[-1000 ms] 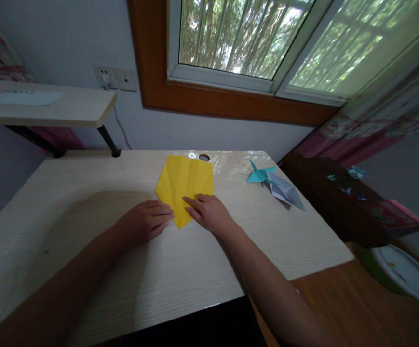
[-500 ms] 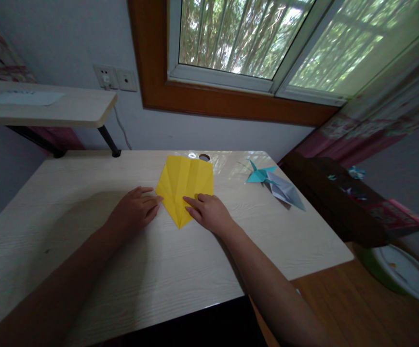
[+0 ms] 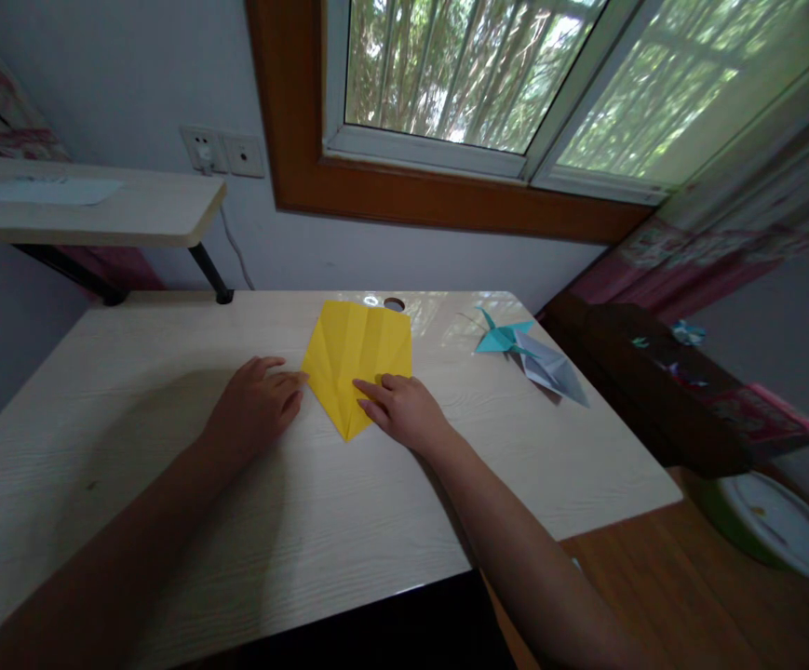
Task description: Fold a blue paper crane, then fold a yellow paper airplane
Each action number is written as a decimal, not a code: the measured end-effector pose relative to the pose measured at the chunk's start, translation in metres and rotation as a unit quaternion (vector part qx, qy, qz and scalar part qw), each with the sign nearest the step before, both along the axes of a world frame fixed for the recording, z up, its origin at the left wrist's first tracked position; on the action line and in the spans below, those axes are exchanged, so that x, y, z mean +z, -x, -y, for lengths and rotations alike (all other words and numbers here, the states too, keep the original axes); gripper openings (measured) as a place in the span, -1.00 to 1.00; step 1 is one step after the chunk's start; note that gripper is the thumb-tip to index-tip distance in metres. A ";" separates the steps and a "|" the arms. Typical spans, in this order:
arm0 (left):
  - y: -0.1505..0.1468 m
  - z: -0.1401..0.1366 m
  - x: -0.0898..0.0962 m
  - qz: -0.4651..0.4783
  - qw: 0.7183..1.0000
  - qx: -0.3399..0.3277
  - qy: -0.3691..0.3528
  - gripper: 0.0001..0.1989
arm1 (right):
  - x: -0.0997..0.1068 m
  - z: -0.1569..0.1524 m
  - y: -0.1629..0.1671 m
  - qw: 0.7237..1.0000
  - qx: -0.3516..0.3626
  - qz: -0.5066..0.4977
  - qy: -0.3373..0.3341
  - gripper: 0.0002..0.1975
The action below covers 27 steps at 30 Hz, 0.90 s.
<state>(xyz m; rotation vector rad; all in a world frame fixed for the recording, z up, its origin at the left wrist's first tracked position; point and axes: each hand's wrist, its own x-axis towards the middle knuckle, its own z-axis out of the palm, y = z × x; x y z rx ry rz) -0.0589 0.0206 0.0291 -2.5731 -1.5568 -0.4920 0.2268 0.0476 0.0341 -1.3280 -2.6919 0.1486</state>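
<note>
A sheet of yellow origami paper (image 3: 358,349) lies on the pale wood-grain table (image 3: 348,521). Its sides are folded in to a point facing me, and creases run along its length. At the paper's left edge rests my left hand (image 3: 256,395), fingers apart, with one fingertip at the edge or just beside it. My right hand (image 3: 404,409) lies on the lower right of the paper, index finger stretched out and pressing it flat. The other fingers of that hand are loosely bent and grip nothing.
A teal folded-paper crane (image 3: 505,337) and a grey-white folded paper piece (image 3: 554,368) lie at the table's right. A raised shelf (image 3: 167,205) stands back left with a paper sheet (image 3: 47,191) on it. A round cable hole (image 3: 394,304) is near the far edge.
My left hand has slid slightly to the left, its fingertips drawing back from the yellow paper's edge. My right hand and the paper have stayed in place.
</note>
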 end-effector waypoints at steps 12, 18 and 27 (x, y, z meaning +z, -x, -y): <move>0.000 0.000 -0.004 -0.003 0.999 0.004 -0.037 -0.65 | -0.002 -0.001 0.000 1.000 0.009 -0.008 -0.014 -0.57; -0.006 0.003 0.008 0.014 0.996 -0.030 -0.087 -0.72 | -0.005 -0.001 -0.001 0.999 0.017 -0.019 -0.025 -0.58; -0.019 0.012 0.007 0.049 0.983 -0.150 -0.091 -0.74 | -0.006 0.000 0.001 0.996 0.075 -0.034 -0.036 -0.56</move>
